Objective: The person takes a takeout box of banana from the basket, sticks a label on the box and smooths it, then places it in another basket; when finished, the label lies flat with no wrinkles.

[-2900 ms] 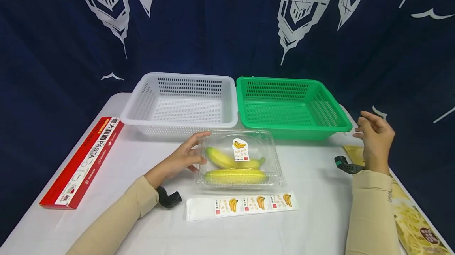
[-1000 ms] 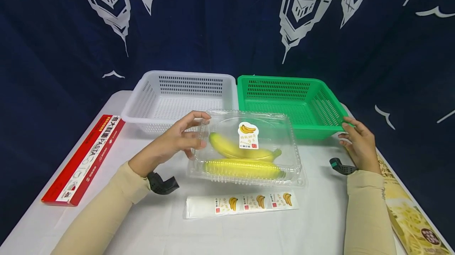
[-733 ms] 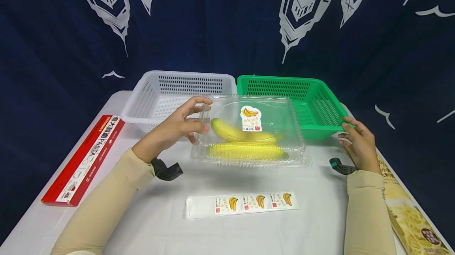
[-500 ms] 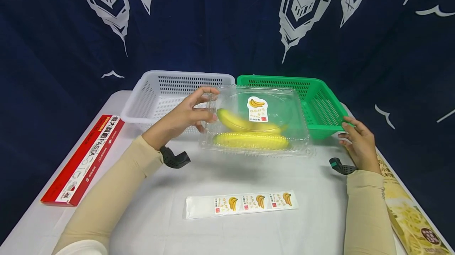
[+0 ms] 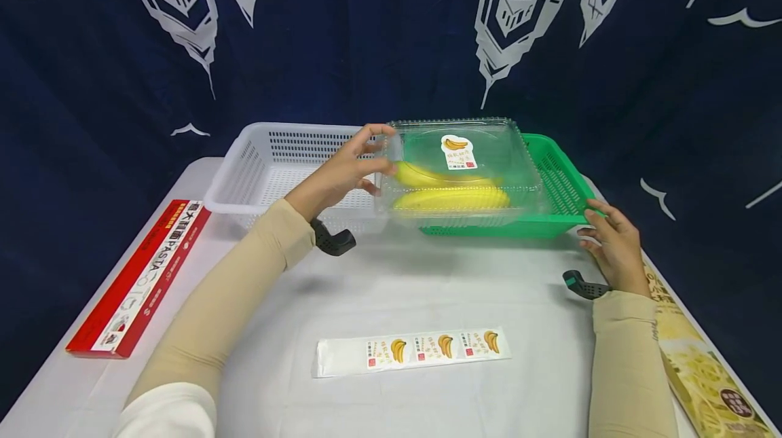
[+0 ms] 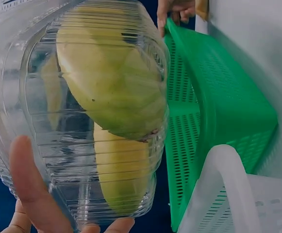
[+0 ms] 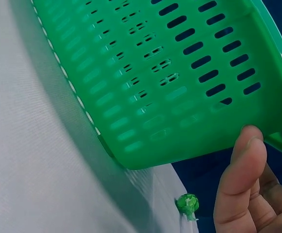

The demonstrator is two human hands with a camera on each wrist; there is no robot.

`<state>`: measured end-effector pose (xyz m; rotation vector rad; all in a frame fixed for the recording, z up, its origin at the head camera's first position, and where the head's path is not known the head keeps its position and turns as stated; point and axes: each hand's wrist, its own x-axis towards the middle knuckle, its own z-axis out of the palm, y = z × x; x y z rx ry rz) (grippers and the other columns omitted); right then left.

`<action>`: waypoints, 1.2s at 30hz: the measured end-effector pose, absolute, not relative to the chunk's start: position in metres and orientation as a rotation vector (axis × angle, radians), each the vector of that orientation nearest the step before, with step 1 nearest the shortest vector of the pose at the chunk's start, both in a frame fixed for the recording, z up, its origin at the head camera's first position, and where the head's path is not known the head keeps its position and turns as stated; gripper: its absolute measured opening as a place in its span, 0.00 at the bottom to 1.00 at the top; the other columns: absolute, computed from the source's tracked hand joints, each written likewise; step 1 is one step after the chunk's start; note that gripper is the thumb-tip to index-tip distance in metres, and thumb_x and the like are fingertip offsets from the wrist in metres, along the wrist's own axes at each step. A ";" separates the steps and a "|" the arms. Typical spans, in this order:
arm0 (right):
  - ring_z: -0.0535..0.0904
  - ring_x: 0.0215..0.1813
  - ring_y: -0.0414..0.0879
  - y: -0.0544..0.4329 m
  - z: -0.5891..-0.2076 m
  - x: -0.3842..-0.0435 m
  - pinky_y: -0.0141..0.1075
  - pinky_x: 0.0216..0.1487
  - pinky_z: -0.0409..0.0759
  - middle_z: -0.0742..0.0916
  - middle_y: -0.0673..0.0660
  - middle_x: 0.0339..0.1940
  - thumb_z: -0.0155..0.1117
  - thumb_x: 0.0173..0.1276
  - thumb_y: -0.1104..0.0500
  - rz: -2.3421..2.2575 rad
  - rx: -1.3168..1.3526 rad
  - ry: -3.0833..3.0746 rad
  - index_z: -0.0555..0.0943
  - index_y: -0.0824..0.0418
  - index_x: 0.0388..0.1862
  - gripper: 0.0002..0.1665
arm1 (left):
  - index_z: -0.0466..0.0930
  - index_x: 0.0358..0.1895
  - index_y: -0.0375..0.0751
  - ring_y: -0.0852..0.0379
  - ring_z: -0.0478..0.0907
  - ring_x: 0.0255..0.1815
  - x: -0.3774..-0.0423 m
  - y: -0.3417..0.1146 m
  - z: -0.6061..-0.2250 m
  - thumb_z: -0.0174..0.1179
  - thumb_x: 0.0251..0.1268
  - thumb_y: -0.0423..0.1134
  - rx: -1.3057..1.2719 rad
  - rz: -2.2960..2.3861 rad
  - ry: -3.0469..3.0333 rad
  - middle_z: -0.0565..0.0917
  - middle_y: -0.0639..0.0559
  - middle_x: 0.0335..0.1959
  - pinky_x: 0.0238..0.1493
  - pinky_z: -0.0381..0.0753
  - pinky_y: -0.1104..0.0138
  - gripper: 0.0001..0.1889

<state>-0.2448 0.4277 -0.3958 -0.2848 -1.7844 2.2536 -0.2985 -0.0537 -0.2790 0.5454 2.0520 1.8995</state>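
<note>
My left hand (image 5: 348, 170) grips the left end of a clear plastic clamshell box (image 5: 519, 180), held in the air over the front of the green basket (image 5: 552, 166). Two yellow bananas (image 5: 452, 199) lie inside, and a banana sticker (image 5: 458, 153) is on the lid. In the left wrist view the box (image 6: 29, 87) is tilted, with the thumb (image 6: 29, 179) against its side. My right hand (image 5: 617, 244) holds the green basket's near right corner by the rim. The right wrist view shows thumb and fingers (image 7: 245, 174) at that corner of the basket (image 7: 145, 107).
A white basket (image 5: 244, 173) stands left of the green one. A strip of banana stickers (image 5: 412, 351) lies in front on the white table (image 5: 366, 404). A red pasta box (image 5: 137, 278) lies left, a yellow noodle package (image 5: 702, 363) right. A small green object (image 7: 187, 204) is near the table edge.
My left hand has lifted the clamshell box from the table and moved it forward and rightward over the green basket. My right hand came down onto the basket's corner and has stayed there.
</note>
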 end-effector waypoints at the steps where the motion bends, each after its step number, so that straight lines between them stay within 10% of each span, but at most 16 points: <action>1: 0.82 0.35 0.40 0.427 -0.396 -0.245 0.28 0.29 0.84 0.81 0.46 0.54 0.69 0.80 0.60 2.249 -0.288 -1.786 0.88 0.45 0.55 0.11 | 0.66 0.78 0.52 0.49 0.55 0.85 -0.301 -0.051 -0.279 0.65 0.67 0.34 0.540 1.911 2.050 0.54 0.44 0.87 0.37 0.86 0.61 0.35; 20: 0.82 0.36 0.40 0.428 -0.398 -0.247 0.28 0.29 0.84 0.81 0.45 0.53 0.69 0.80 0.59 2.230 -0.322 -1.795 0.87 0.46 0.56 0.12 | 0.65 0.79 0.53 0.49 0.53 0.87 -0.343 0.003 -0.291 0.64 0.76 0.32 0.463 2.019 1.965 0.50 0.43 0.88 0.46 0.89 0.58 0.33; 36: 0.82 0.35 0.40 0.429 -0.399 -0.247 0.28 0.29 0.84 0.81 0.47 0.52 0.70 0.79 0.58 2.238 -0.291 -1.788 0.87 0.47 0.58 0.12 | 0.62 0.84 0.52 0.42 0.81 0.67 -0.358 0.038 -0.306 0.65 0.77 0.35 0.319 1.953 2.073 0.50 0.36 0.88 0.39 0.90 0.65 0.37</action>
